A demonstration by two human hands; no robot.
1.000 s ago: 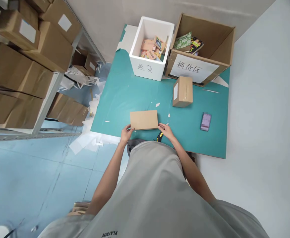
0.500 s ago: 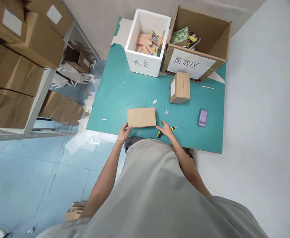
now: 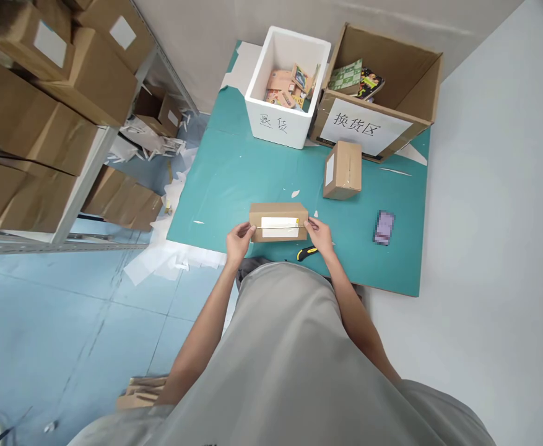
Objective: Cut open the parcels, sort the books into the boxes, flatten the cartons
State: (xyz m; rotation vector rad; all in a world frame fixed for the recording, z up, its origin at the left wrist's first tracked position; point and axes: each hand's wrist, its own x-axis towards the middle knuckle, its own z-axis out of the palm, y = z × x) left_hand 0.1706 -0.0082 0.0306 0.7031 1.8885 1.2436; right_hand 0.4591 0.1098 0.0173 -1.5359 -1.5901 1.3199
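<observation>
A small cardboard box is at the near side of the green table, its side with a white label facing me. My left hand pinches the box's left end between thumb and fingers. At the right end, my right hand grips it the same way. Just below the right hand lies a black and yellow utility knife on the table. A second cardboard box with a white label stands farther back to the right.
At the back stand a white foam box holding booklets and a large open carton with books in it. A blurred purple phone-like object lies at right. Shelves with cartons rise at left; paper scraps hang by the table's left edge.
The small box has been turned so its labelled side shows, and it sits slightly farther right in view. My right hand has closed on its right end, leaving the knife uncovered.
</observation>
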